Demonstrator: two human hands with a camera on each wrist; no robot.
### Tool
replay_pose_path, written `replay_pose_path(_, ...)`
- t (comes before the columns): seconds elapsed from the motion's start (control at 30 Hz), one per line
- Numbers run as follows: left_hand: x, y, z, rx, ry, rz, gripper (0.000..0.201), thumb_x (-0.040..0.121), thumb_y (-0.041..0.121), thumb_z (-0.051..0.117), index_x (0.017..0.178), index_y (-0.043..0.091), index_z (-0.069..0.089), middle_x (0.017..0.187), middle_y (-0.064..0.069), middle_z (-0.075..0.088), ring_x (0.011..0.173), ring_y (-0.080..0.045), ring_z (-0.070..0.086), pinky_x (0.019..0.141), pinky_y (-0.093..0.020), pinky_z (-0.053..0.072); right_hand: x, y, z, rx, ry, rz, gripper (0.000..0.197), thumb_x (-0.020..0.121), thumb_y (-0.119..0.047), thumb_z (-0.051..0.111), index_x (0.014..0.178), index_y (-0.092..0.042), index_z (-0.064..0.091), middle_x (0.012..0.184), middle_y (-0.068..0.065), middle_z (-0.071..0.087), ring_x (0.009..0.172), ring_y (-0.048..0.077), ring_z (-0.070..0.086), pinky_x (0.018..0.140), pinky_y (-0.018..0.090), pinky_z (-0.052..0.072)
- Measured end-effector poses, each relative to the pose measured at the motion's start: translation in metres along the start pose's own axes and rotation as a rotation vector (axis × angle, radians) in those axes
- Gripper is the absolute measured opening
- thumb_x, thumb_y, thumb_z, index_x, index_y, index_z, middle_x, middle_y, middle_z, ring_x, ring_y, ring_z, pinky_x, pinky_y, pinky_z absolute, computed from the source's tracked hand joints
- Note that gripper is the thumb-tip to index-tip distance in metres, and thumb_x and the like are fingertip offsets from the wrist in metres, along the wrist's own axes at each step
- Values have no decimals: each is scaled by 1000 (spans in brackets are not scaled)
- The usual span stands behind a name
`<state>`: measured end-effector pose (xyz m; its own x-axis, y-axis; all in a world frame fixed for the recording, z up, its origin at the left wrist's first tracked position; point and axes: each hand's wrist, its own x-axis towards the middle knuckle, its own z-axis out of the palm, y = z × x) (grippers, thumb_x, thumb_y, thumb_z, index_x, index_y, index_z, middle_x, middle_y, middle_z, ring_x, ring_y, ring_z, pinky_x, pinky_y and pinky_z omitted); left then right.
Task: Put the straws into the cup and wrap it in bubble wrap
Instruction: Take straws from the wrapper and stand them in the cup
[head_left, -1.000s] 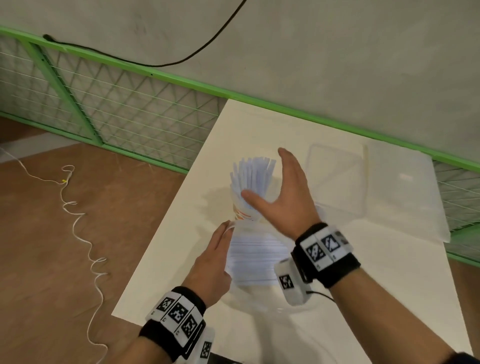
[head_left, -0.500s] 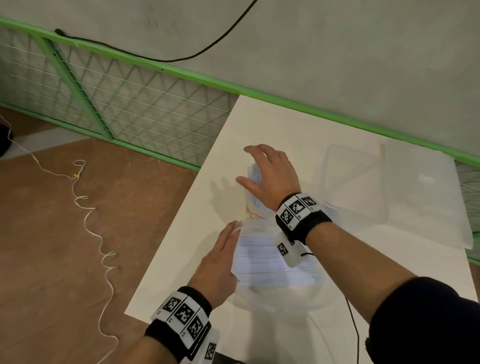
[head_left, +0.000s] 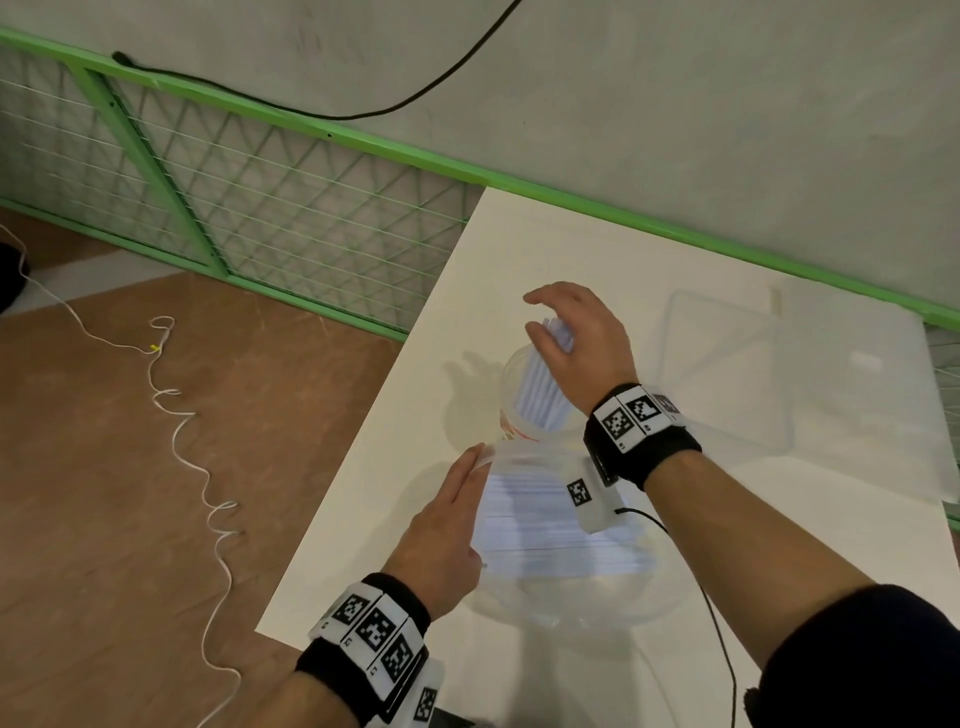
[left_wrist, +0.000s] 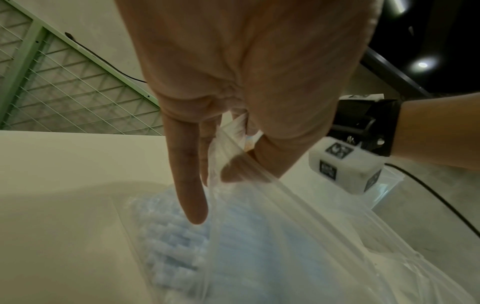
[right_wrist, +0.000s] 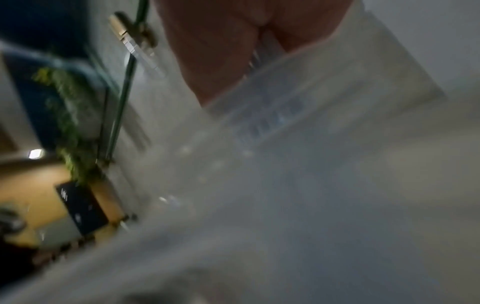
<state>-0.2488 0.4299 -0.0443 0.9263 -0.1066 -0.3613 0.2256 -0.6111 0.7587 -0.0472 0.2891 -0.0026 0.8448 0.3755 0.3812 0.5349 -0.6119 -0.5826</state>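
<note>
One cup of straws, one bag of straws, two hands

A bundle of white straws is pressed into the single clear cup on the table by the right hand, fingers curved over their tops. One clear bag of further straws, too many to count, is pinched open at its edge by the left hand.

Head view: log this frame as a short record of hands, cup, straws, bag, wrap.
right hand: on top of the straws in the cup, fingers curled over them
left hand: pinches the bag's edge
cup: clear, on the table, holds straws
bag: clear, more straws inside
bubble wrap: flat, unused
</note>
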Motion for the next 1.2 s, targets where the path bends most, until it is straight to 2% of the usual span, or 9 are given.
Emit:
replay_pose_path(0.1, 0, 0, 1, 5, -2, 6, 101, 76, -11, 45, 154, 40, 5, 153, 38, -11, 113, -15, 58, 90, -32, 53, -2, 10, 4, -155, -77, -63, 23, 93, -28, 64, 115, -23, 69, 126, -2, 61, 107, 24, 55, 93, 28, 39)
replay_pose_path(0.37, -1, -2, 1, 17, 11, 18, 102, 74, -11, 45, 154, 40, 6, 153, 38, -9, 111, -15, 59, 85, -32, 54, 1, 2, 0, -124, -5, 24, 17, 94, -29, 64, 89, -13, 67, 85, 4, 64, 80, 22, 52, 75, 26, 35)
replay_pose_path(0.5, -1, 0, 5, 34, 8, 15, 103, 75, -11, 45, 154, 41, 3, 154, 37, -11, 111, -15, 59, 85, -32, 54, -2, 1, -6, -285, -152, 142, 31, 95, -45, 54, 104, -18, 66, 109, 4, 64, 101, 29, 56, 84, 37, 43)
replay_pose_path(0.6, 1, 1, 9, 51, 8, 29, 105, 75, -11, 46, 152, 43, -1, 153, 38, -13, 108, -18, 59, 82, -33, 55, -15, -12, -12, -347, -81, 119, 40, 95, -55, 43, 123, -31, 59, 139, -7, 48, 128, 23, 36, 97, 40, 28)
replay_pose_path(0.73, 2, 6, 14, 57, 0, 16, 103, 79, -9, 46, 154, 40, -4, 155, 34, -16, 121, -14, 54, 90, -28, 51, -55, -53, -39, -117, 111, -188, 23, 87, -20, 52, 105, -16, 67, 113, 1, 63, 105, 23, 55, 83, 38, 39)
replay_pose_path(0.87, 5, 12, 20, 94, -17, 24, 103, 79, -9, 47, 154, 38, -5, 156, 31, -16, 113, -17, 57, 83, -29, 52, -150, -50, -35, -99, -229, -240, 27, 75, -7, 44, 88, -20, 63, 84, -3, 65, 74, 19, 61, 64, 32, 51)
replay_pose_path(1.0, 10, 20, 32, 108, -59, 67, 102, 80, -10, 48, 155, 37, -2, 156, 31, -17, 111, -15, 58, 81, -32, 54, -231, 1, -8, -348, -544, -36, 40, 67, -3, 52, 100, -23, 63, 92, -4, 64, 69, 23, 62, 51, 31, 48)
replay_pose_path(1.1, 14, 25, 41, 115, -60, 111, 95, 84, -9, 46, 155, 36, 1, 157, 29, -14, 112, -16, 59, 84, -34, 54, -251, 16, 0, -469, -548, 43, 60, 52, -6, 79, 108, -21, 64, 102, -5, 66, 74, 19, 63, 55, 29, 49)
replay_pose_path(1.2, 18, 30, 47, 130, -56, 153, 95, 84, -13, 44, 155, 33, 2, 159, 25, -10, 125, -13, 51, 91, -32, 52, -254, 16, 3, -530, -507, 73, 54, 52, -10, 83, 104, -19, 69, 96, -4, 67, 74, 21, 63, 56, 32, 50)
